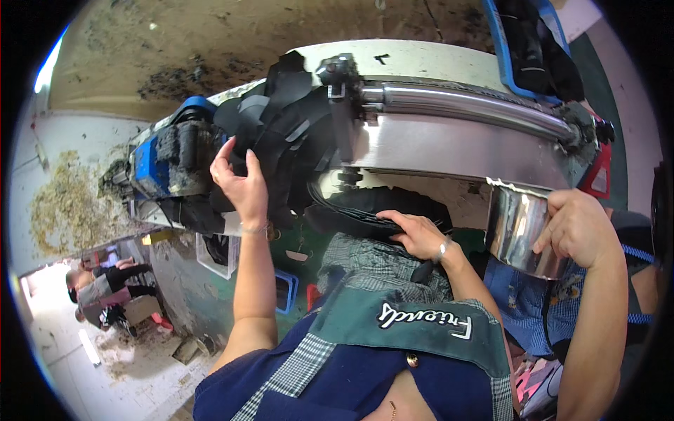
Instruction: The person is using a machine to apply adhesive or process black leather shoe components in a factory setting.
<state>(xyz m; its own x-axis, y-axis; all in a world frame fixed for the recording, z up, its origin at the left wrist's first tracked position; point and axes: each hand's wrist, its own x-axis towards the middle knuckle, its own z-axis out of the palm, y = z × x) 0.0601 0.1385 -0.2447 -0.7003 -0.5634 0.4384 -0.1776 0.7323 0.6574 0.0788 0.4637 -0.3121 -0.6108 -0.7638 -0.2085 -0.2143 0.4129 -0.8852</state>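
Observation:
My left hand (242, 184) is raised in front of a heap of black flat pieces (291, 91) at the machine's left end. Its thumb and fingers are apart, with nothing visible between them. Low over my lap, my right hand (421, 238) grips the edge of a stack of thin black pieces (351, 207), fingers on top and thumb beneath. The machine (449, 147) has a long polished steel roller (477, 109) and a smooth metal plate below it. At the right, another person's hand (579, 228) holds a shiny metal cup (519, 231) beside the plate.
A blue motor unit (151, 165) covered in dark fluff stands left of the heap. Behind the roller's right end is a blue crate (507, 52) with black pieces. A clear bin (217, 256) sits below the bench. People (109, 291) are farther off at left.

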